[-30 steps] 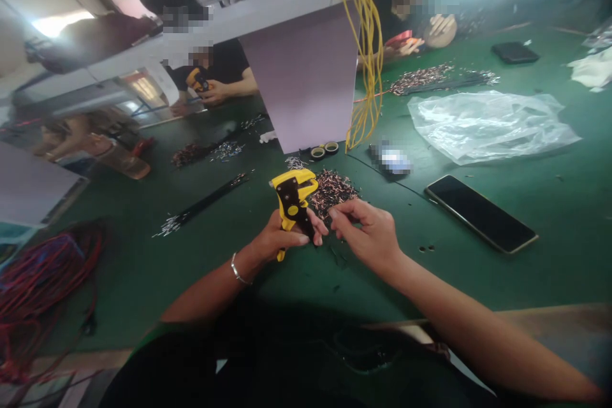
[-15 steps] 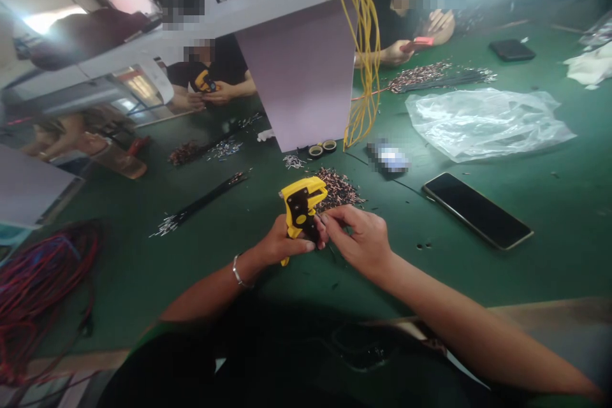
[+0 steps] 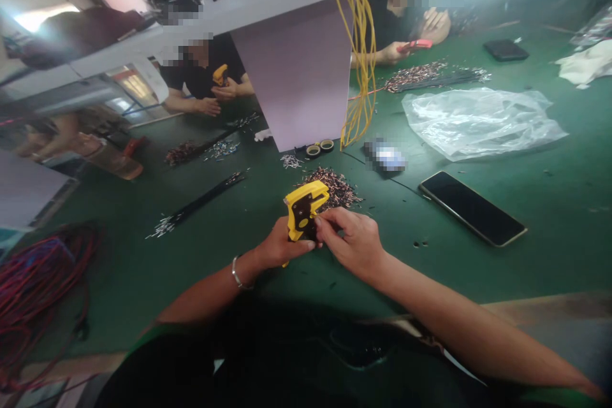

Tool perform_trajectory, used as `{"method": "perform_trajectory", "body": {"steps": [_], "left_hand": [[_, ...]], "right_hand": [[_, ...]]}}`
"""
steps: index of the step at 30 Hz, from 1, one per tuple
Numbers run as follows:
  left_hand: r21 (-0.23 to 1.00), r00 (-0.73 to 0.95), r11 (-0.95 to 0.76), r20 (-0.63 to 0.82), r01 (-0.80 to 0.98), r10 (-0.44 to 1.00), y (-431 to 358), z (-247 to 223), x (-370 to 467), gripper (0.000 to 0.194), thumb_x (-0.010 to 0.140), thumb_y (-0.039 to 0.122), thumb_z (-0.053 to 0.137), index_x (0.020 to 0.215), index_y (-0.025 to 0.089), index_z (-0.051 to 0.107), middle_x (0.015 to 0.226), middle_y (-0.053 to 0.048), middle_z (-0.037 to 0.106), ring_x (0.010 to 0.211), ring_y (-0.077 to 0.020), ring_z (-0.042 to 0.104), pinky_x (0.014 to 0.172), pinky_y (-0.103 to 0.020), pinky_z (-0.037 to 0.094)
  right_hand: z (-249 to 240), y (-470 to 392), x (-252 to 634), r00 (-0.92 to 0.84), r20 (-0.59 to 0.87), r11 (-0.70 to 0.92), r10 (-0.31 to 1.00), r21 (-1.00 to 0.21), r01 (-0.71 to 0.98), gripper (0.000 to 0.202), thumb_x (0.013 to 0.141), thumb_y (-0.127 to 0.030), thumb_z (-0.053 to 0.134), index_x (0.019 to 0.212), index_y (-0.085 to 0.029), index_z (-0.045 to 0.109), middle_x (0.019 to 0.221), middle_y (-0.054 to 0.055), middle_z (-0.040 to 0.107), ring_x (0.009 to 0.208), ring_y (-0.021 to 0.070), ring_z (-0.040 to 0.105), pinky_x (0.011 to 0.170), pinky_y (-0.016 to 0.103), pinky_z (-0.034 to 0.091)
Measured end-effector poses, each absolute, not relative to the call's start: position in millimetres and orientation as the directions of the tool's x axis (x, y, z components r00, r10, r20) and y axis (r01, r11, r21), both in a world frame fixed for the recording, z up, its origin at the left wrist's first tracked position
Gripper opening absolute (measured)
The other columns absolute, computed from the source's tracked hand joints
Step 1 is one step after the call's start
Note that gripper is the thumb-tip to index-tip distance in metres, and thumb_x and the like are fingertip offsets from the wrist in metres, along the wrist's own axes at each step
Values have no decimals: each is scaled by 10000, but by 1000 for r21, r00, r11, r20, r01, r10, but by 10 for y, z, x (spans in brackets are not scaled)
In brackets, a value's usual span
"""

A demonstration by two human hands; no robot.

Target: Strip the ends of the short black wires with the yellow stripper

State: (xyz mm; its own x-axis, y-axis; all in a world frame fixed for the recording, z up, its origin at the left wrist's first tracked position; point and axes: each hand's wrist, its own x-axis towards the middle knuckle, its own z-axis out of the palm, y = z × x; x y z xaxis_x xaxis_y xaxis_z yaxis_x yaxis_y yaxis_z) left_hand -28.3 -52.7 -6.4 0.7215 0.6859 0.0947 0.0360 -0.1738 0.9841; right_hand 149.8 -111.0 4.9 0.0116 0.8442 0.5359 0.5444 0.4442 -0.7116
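Observation:
A yellow and black wire stripper (image 3: 300, 207) is in my left hand (image 3: 277, 245), the fingers wrapped around its handles and its jaws tilted up to the right. My right hand (image 3: 356, 237) is closed in a pinch right beside the tool, below its jaws. Whatever lies between those fingertips is too small to make out. Just behind the tool is a heap of short copper-and-black wire pieces (image 3: 342, 188), partly covered by the stripper and my right hand. To the left, a bundle of black wires (image 3: 205, 197) with pale ends rests on the green table (image 3: 191, 280).
A phone (image 3: 473, 207) and a clear plastic bag (image 3: 482, 124) lie on the right. Yellow wires (image 3: 368, 44) hang beside an upright panel (image 3: 301, 76). Tape rolls (image 3: 319, 148) sit at its foot. Red cable coils (image 3: 43, 293) are at left. Co-workers sit across the table.
My right hand has shifted slightly up toward the stripper's jaws, and the stripper is turned a little. Across the table, a co-worker's hands have moved apart, one still holding a yellow tool.

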Motion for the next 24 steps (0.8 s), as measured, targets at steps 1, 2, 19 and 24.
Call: {"method": "perform_trajectory", "body": {"steps": [1, 2, 19, 24], "left_hand": [[983, 716, -178, 101, 34, 691, -529, -77, -283, 194, 763, 307, 735, 853, 145, 679, 780, -64, 702, 725, -188, 646, 693, -311, 555], [983, 711, -180, 103, 34, 696, -533, -88, -281, 191, 765, 307, 732, 848, 143, 679, 776, -63, 702, 723, -187, 647, 691, -309, 556], [969, 543, -78, -65, 236, 837, -605, -144, -234, 272, 701, 360, 806, 735, 121, 683, 674, -56, 705, 618, -158, 642, 596, -250, 527], [972, 525, -31, -99, 233, 845, -615, -147, -216, 326, 720, 415, 796, 698, 124, 651, 615, -43, 678, 568, -140, 624, 591, -246, 520]], "right_hand": [[47, -1109, 1497, 11, 544, 451, 839, -708, 544, 183, 919, -205, 523, 760, -214, 613, 596, -3, 695, 547, 138, 659, 592, 254, 491], [45, -1108, 1495, 10, 549, 456, 836, -704, 545, 182, 920, -204, 524, 762, -212, 615, 596, -2, 694, 545, 138, 658, 589, 253, 489], [-5, -1102, 1465, 5, 508, 427, 861, -728, 536, 192, 900, -219, 509, 733, -224, 603, 586, -10, 673, 538, 133, 645, 583, 241, 495], [4, -1096, 1458, 9, 482, 413, 876, -760, 502, 195, 902, -200, 506, 727, -221, 588, 529, -32, 629, 468, 115, 603, 551, 230, 469]]}}
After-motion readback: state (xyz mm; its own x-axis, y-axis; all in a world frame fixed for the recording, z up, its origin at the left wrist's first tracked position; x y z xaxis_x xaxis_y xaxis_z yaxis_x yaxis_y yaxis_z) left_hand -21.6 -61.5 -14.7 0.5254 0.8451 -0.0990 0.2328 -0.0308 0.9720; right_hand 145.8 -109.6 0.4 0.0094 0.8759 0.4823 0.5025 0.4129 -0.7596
